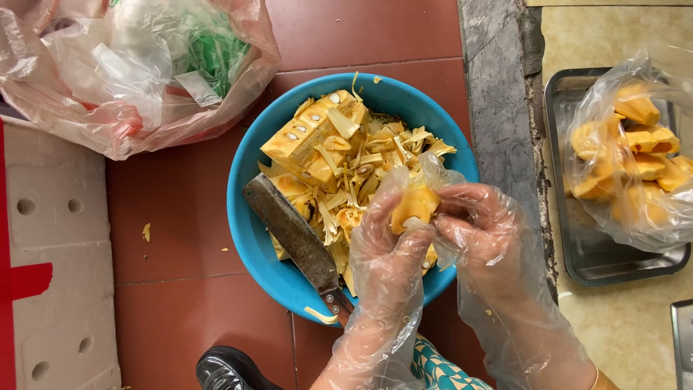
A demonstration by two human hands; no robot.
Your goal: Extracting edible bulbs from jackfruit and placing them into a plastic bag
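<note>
Below, red tiled floor [180, 303]; blue basin [249, 217]; steel tray [613, 263] on counter [635, 325].

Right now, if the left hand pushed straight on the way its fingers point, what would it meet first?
The left hand points up-frame, holding a yellow fruit pod with the right hand. Straight on, it would probably meet the fruit scraps in the blue bowl; depth is unclear.

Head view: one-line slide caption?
Gloved left hand and right hand hold a yellow fruit pod over a blue bowl.
</note>
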